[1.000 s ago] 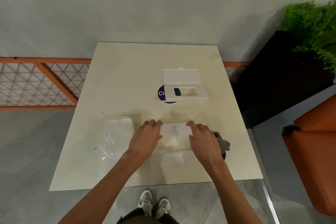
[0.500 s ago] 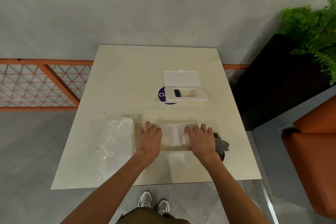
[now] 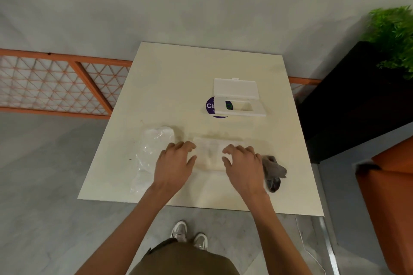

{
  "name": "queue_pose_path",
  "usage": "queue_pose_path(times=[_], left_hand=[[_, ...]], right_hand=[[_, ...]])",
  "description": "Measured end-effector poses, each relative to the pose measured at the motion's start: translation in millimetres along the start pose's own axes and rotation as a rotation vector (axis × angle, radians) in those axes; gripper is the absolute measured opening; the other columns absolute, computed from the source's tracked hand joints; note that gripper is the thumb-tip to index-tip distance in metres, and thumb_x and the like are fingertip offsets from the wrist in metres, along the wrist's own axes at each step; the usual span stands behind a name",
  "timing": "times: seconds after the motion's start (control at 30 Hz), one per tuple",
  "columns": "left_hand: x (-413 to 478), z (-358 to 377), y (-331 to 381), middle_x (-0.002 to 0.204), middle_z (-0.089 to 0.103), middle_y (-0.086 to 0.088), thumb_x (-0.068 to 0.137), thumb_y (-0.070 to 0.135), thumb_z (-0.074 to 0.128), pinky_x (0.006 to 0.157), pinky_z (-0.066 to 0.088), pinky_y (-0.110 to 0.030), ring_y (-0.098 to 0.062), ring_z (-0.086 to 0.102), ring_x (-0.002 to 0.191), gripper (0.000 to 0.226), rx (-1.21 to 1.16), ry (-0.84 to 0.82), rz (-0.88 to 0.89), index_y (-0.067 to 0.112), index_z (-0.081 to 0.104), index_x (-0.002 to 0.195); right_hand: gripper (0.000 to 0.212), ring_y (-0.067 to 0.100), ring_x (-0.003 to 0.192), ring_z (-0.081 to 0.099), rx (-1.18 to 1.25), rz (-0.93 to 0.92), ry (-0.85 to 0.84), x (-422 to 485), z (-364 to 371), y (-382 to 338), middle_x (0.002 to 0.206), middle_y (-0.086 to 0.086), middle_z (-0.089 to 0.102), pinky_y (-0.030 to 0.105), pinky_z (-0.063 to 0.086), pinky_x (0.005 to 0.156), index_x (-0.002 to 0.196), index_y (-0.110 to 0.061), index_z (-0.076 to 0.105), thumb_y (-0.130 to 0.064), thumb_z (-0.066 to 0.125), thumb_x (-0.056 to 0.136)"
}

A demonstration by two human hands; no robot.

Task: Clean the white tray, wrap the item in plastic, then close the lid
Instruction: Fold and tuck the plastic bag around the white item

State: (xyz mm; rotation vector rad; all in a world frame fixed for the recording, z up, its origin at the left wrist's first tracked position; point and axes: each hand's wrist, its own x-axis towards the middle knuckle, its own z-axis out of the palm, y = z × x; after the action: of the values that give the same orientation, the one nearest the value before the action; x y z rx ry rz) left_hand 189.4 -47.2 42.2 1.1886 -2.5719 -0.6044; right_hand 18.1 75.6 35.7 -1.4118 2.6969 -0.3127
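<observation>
A flat pale item under clear plastic (image 3: 210,154) lies on the cream table (image 3: 178,87), near its front. My left hand (image 3: 174,163) holds its left end with curled fingers and the thumb at the edge. My right hand (image 3: 243,163) holds its right end the same way. Farther back sits the white tray (image 3: 257,110), with its hinged lid (image 3: 235,88) lying open behind it. A small dark green object (image 3: 229,105) lies in the tray. The tray partly covers a purple round sticker (image 3: 209,106).
A crumpled grey cloth (image 3: 273,169) lies just right of my right hand. A heap of clear plastic sheets (image 3: 152,152) lies left of my left hand. A black planter with a green plant (image 3: 393,35) stands to the right. An orange lattice rail (image 3: 55,85) runs on the left.
Both hands lay flat on the item with straight fingers half a second ago. Now their fingers are curled at its two ends, and the hands sit slightly wider apart.
</observation>
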Motion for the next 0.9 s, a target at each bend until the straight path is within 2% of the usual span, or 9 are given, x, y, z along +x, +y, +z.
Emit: queue_pose_path(times=[0.1, 0.17, 0.4, 0.57, 0.63, 0.73, 0.9], left_hand=[[-31, -15, -13, 0.100, 0.074, 0.013, 0.097, 0.026, 0.070, 0.071, 0.056, -0.035, -0.017, 0.064, 0.094, 0.012, -0.087, 0.128, -0.077, 0.027, 0.072, 0.108], [-52, -21, -25, 0.094, 0.071, 0.016, 0.098, 0.027, 0.068, 0.067, 0.055, -0.034, -0.013, 0.062, 0.090, 0.005, -0.107, 0.170, -0.119, 0.030, 0.070, 0.101], [-114, -31, -77, 0.084, 0.069, 0.015, 0.093, 0.014, 0.074, 0.062, 0.054, -0.034, -0.013, 0.062, 0.080, 0.011, -0.117, 0.255, -0.130, 0.024, 0.070, 0.095], [-139, -27, -108, 0.084, 0.069, 0.012, 0.092, 0.014, 0.075, 0.058, 0.055, -0.038, -0.017, 0.061, 0.081, 0.012, -0.078, 0.230, -0.125, 0.025, 0.070, 0.093], [-147, -23, -119, 0.088, 0.068, 0.009, 0.091, 0.015, 0.076, 0.060, 0.056, -0.040, -0.020, 0.061, 0.083, 0.010, -0.054, 0.208, -0.089, 0.023, 0.070, 0.094], [-159, -15, -136, 0.105, 0.060, 0.000, 0.086, 0.018, 0.082, 0.070, 0.057, -0.040, -0.024, 0.058, 0.090, 0.014, 0.015, 0.174, -0.035, 0.020, 0.075, 0.097], [-163, -5, -153, 0.128, 0.049, -0.007, 0.083, 0.026, 0.085, 0.082, 0.058, -0.044, -0.028, 0.056, 0.107, 0.021, 0.009, 0.136, 0.002, 0.022, 0.075, 0.101]], right_hand=[[0.007, 0.024, 0.097, 0.063, 0.131, -0.040, 0.005, -17, 5, -28, 0.099, -0.009, 0.075, 0.042, 0.052, 0.083, 0.106, -0.033, 0.068, -0.035, 0.063, 0.103], [0.008, 0.022, 0.091, 0.063, 0.229, -0.050, -0.002, -29, 12, -44, 0.095, -0.011, 0.075, 0.040, 0.053, 0.080, 0.100, -0.033, 0.068, -0.035, 0.061, 0.103], [0.015, 0.009, 0.086, 0.062, 0.459, -0.063, -0.072, -82, 40, -95, 0.094, -0.018, 0.073, 0.032, 0.052, 0.072, 0.100, -0.035, 0.070, -0.043, 0.058, 0.104], [0.012, 0.009, 0.083, 0.062, 0.485, -0.060, -0.099, -112, 62, -130, 0.092, -0.017, 0.073, 0.032, 0.053, 0.070, 0.098, -0.035, 0.069, -0.040, 0.060, 0.103], [0.011, 0.011, 0.083, 0.062, 0.464, -0.074, -0.093, -120, 72, -143, 0.092, -0.015, 0.073, 0.034, 0.056, 0.069, 0.099, -0.035, 0.070, -0.039, 0.060, 0.102], [0.011, 0.018, 0.089, 0.063, 0.377, -0.097, -0.075, -129, 89, -159, 0.094, -0.010, 0.070, 0.038, 0.058, 0.073, 0.105, -0.034, 0.071, -0.038, 0.062, 0.101], [0.023, 0.022, 0.096, 0.057, 0.255, -0.066, 0.022, -135, 113, -176, 0.111, -0.003, 0.051, 0.038, 0.054, 0.086, 0.117, -0.032, 0.069, -0.033, 0.073, 0.095]])
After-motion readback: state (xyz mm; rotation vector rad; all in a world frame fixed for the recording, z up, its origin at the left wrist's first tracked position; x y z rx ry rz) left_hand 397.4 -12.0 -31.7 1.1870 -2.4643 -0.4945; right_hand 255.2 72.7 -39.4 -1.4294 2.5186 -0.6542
